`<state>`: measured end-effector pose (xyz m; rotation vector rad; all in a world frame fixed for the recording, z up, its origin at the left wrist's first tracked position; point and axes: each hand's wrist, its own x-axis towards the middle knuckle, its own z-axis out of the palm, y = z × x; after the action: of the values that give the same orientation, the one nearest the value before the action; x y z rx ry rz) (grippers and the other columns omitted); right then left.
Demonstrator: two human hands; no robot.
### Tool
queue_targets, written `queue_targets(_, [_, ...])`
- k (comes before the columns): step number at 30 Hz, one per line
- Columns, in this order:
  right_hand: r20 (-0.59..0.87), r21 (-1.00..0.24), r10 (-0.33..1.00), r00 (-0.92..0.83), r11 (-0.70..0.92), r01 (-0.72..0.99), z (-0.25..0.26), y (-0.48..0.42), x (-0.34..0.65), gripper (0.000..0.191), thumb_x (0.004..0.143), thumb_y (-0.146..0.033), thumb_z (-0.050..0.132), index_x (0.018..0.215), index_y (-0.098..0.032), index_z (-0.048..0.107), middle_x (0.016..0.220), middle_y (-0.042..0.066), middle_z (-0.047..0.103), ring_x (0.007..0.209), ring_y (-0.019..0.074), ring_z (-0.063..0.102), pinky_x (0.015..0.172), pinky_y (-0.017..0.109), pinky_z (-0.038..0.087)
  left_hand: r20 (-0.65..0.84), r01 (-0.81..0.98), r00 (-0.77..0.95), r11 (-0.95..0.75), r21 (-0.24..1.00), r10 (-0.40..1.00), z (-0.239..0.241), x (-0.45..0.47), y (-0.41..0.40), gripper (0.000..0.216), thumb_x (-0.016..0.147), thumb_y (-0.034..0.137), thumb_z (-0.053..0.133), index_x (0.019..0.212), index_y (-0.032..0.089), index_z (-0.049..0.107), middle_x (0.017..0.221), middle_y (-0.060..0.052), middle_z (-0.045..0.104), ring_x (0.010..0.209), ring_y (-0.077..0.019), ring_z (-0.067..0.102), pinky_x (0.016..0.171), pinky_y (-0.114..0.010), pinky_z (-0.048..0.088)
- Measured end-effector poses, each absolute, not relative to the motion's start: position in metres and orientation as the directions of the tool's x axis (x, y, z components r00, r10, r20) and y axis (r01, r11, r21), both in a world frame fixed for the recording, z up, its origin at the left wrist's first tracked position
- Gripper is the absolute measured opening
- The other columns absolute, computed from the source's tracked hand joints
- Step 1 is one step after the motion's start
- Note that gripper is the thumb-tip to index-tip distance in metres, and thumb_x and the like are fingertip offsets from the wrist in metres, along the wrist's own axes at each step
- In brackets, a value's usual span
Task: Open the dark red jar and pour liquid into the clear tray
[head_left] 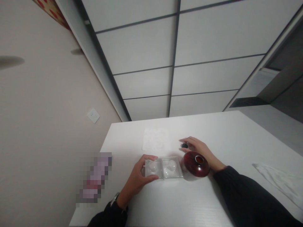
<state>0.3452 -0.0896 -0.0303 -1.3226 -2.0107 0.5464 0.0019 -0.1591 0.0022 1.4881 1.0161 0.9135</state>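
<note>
My left hand (139, 175) is closed around the left end of a clear plastic box (163, 167), fingers along its far edge and thumb along the near edge. The box has two square compartments, each with a round, clear shape in it. Just right of the box stands a bowl with a glossy dark red lid (193, 164) that has a ring-shaped knob. Beyond the bowl, my right hand (195, 145) has its fingers curved around a small black, round object (184, 146) low over the table. The object's exact kind is too small to make out.
A thin white square sheet (155, 139) lies on the white table (201, 201) beyond the box. At the right edge is a crumpled white cloth (279, 179). A blurred-out purplish item (96, 178) is at the left edge. A wall and white panelled doors (146, 82) border the table.
</note>
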Motion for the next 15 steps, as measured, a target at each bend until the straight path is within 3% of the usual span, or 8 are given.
queue_targets(5, [0.298,-0.654,0.915,-0.272,0.403,0.64,-0.029,-0.0898,0.345,0.026,0.097,-0.04,0.075,0.119,-0.026,0.074,0.105,0.007,0.076,0.091,0.027,0.074,0.086,0.044,0.06,0.036,0.112,0.343,-0.079,0.991,0.939,0.0035,0.0024,-0.1588,0.055,0.075,0.06,0.094,0.105,0.025,0.063,0.132,-0.011,0.071,0.128,-0.0359,0.062,0.112,-0.048,0.043])
queue_targets(11, [0.293,-0.656,0.917,-0.273,0.4,0.64,-0.0271,-0.0915,0.3443,0.026,0.097,-0.04,0.075,0.119,-0.026,0.074,0.106,0.007,0.076,0.093,0.027,0.073,0.088,0.044,0.06,0.034,0.115,0.354,-0.079,0.99,0.935,0.0038,0.0034,-0.1579,0.056,0.075,0.06,0.094,0.109,0.024,0.068,0.131,-0.012,0.071,0.131,-0.0371,0.061,0.116,-0.05,0.041])
queue_targets(15, [0.29,-0.657,0.918,-0.27,0.396,0.642,-0.028,-0.0904,0.3446,0.027,0.096,-0.04,0.076,0.119,-0.026,0.074,0.106,0.007,0.076,0.094,0.0273,0.073,0.089,0.045,0.06,0.019,0.108,0.338,-0.059,0.992,0.941,0.0048,0.004,-0.1595,0.058,0.076,0.062,0.092,0.109,0.024,0.064,0.133,-0.012,0.07,0.128,-0.0364,0.063,0.11,-0.049,0.047])
